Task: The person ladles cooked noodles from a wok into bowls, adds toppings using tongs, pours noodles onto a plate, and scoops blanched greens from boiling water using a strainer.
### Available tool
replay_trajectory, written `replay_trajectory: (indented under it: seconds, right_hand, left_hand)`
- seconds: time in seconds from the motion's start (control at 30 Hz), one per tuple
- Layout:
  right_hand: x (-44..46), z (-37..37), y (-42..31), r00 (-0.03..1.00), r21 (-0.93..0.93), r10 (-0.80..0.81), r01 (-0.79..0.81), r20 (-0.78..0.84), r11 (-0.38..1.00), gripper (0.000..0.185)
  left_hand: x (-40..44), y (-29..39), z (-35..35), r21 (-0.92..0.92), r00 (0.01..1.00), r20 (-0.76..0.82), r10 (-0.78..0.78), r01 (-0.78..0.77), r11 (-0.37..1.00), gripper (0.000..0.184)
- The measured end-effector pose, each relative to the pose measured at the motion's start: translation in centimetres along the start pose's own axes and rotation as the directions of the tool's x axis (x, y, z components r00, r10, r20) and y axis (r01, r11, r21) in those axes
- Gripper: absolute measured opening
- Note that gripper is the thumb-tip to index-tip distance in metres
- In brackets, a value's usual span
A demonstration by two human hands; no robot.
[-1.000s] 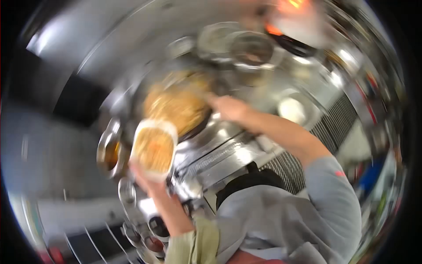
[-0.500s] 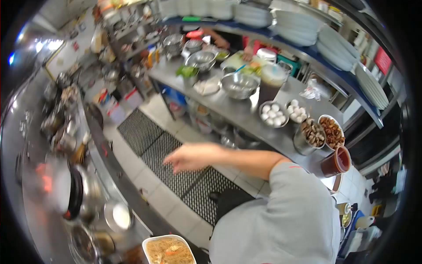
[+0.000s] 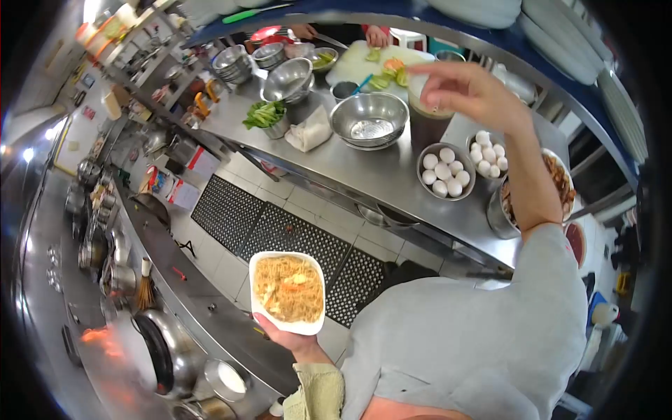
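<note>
My left hand (image 3: 292, 337) supports a white square bowl (image 3: 323, 318) from below, its fingers closed under the near rim. Fried thin noodles (image 3: 288, 283) with bits of egg and carrot fill it. A yellowish cloth (image 3: 315, 392) lies over that forearm. Reaching out above the steel counter, my right hand (image 3: 465, 91) is empty, with its fingers bent and apart. It hangs in front of a tall container of dark liquid (image 3: 428, 129) and partly hides its top. Whether it touches the container I cannot tell. Bowls of white eggs (image 3: 446, 173) stand just below.
On the counter (image 3: 308, 164) are steel bowls (image 3: 369, 119), leafy greens (image 3: 264, 114) and a white cloth (image 3: 308, 129). Across it, a co-worker's hand (image 3: 376, 35) is beside a cutting board (image 3: 348, 66). At left, flames (image 3: 103, 341) burn by a wok (image 3: 171, 350). Black mats (image 3: 231, 213) cover the floor.
My left hand has come into view, and the noodle bowl has risen from the bottom edge toward the middle. My right hand has moved from above the mats up over the counter.
</note>
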State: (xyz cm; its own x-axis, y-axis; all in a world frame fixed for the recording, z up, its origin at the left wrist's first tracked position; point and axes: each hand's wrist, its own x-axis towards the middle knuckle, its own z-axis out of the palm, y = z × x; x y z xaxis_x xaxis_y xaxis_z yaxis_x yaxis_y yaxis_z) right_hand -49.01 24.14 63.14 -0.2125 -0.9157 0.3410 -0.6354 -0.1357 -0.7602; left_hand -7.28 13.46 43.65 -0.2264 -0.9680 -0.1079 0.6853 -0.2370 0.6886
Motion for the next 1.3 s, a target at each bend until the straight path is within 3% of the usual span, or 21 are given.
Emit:
replay_trajectory:
  seconds: [0.07, 0.13, 0.2, 0.27, 0.33, 0.4, 0.47, 0.53, 0.6, 0.67, 0.73, 0.8, 0.87, 0.9, 0.97, 1.07, 1.1, 1.13, 1.17, 1.23, 1.3]
  right_hand:
    - [-2.3, 1.6, 1.6, 0.991, 0.045, 0.125, -0.127, 0.039, 0.991, 0.047]
    - [-5.0, 3.9, 3.1, 0.966, 0.224, 0.252, -0.258, 0.054, 0.940, 0.042]
    - [-8.1, 6.7, 3.6, 0.956, 0.086, 0.267, -0.279, 0.123, 0.957, 0.044]
    - [-12.0, 10.8, 4.9, 0.897, 0.010, 0.395, -0.404, 0.198, 0.914, 0.046]
    - [-17.3, 14.4, 3.9, 0.866, -0.153, 0.484, -0.464, 0.130, 0.872, 0.046]
    - [-22.6, 16.2, -0.3, 0.831, -0.047, 0.550, -0.554, -0.079, 0.831, 0.045]
    - [-26.2, 17.5, -7.5, 0.560, 0.212, 0.722, -0.711, -0.406, 0.671, 0.044]
    - [-31.3, 19.1, -12.9, 0.252, 0.161, 0.610, -0.827, -0.751, 0.539, 0.043]
    - [-36.3, 22.3, -19.9, -0.099, 0.220, 0.416, -0.942, -0.904, 0.253, 0.041]
    - [-40.5, 26.5, -26.0, -0.295, 0.372, 0.313, -0.902, -0.903, 0.221, 0.039]
    - [-42.8, 32.4, -35.4, -0.473, 0.482, 0.217, -0.876, -0.854, -0.017, 0.036]
    - [-47.5, 39.0, -42.6, -0.606, 0.586, -0.006, -0.766, -0.795, -0.264, 0.034]
    - [-49.8, 46.6, -50.4, -0.793, 0.816, -0.203, -0.538, -0.575, -0.212, 0.031]
    - [-51.2, 47.1, -49.1, -0.889, 0.909, -0.211, -0.372, -0.407, -0.188, 0.031]
    - [-53.9, 55.0, -50.8, -0.977, 0.994, -0.200, -0.060, -0.078, -0.094, 0.032]
    - [-56.5, 62.0, -45.5, -0.962, 0.966, -0.096, 0.258, 0.257, 0.000, 0.037]
    - [-60.8, 68.3, -42.8, -0.947, 0.952, -0.179, 0.288, 0.267, -0.103, 0.027]
    - [-64.5, 73.3, -41.0, -0.933, 0.927, -0.252, 0.313, 0.259, -0.207, 0.032]
    - [-63.8, 73.3, -40.1, -0.844, 0.939, -0.480, 0.327, 0.239, -0.107, 0.040]
    - [-64.0, 71.8, -37.3, -0.695, 0.881, -0.549, 0.423, 0.465, 0.210, 0.065]
    - [-63.3, 70.3, -35.4, -0.792, 0.891, -0.415, 0.360, 0.448, 0.275, 0.059]
  left_hand:
    - [1.5, -1.1, 1.2, 0.024, 0.997, 0.060, -0.050, 0.049, 0.999, 0.064]
    - [3.2, -2.1, 2.4, 0.045, 0.978, 0.166, -0.126, 0.120, 0.992, 0.064]
    - [4.1, -2.8, 2.6, 0.156, 0.946, 0.299, -0.123, 0.078, 0.985, 0.064]
    - [4.8, -3.7, 3.6, 0.227, 0.958, 0.194, -0.210, 0.165, 0.960, 0.064]
    - [5.9, -5.0, 3.3, 0.364, 0.935, 0.247, -0.256, 0.155, 0.919, 0.066]
    - [6.6, -5.3, 4.1, 0.372, 0.889, 0.282, -0.360, 0.245, 0.895, 0.064]
    - [8.3, -4.3, 5.1, 0.426, 0.809, 0.353, -0.470, 0.308, 0.851, 0.065]
    - [8.3, -5.8, 7.1, 0.524, 0.667, 0.457, -0.589, 0.333, 0.784, 0.065]
    - [6.7, -7.9, 8.5, 0.630, 0.462, 0.543, -0.701, 0.328, 0.704, 0.065]
    - [3.8, -9.8, 10.0, 0.713, 0.268, 0.569, -0.777, 0.309, 0.629, 0.065]
    - [0.5, -10.3, 10.9, 0.764, 0.093, 0.580, -0.810, 0.283, 0.579, 0.065]
    - [-2.9, -10.5, 11.3, 0.803, -0.048, 0.567, -0.822, 0.256, 0.539, 0.066]
    - [-5.9, -10.8, 11.4, 0.827, -0.174, 0.552, -0.816, 0.241, 0.508, 0.066]
    - [-6.3, -14.6, 12.8, 0.854, -0.207, 0.513, -0.833, 0.220, 0.472, 0.066]
    - [-8.7, -14.8, 13.1, 0.870, -0.272, 0.490, -0.828, 0.207, 0.447, 0.066]
    - [-11.5, -15.3, 13.3, 0.886, -0.321, 0.462, -0.827, 0.204, 0.416, 0.067]
    - [-12.5, -15.4, 13.4, 0.891, -0.334, 0.454, -0.826, 0.198, 0.409, 0.067]
    - [-13.3, -15.5, 13.7, 0.893, -0.341, 0.450, -0.825, 0.198, 0.405, 0.067]
    - [-14.1, -15.5, 14.0, 0.893, -0.336, 0.450, -0.828, 0.202, 0.403, 0.067]
    - [-14.9, -15.5, 14.9, 0.891, -0.299, 0.447, -0.843, 0.238, 0.387, 0.067]
    - [-15.5, -14.8, 15.7, 0.879, -0.275, 0.440, -0.855, 0.325, 0.348, 0.067]
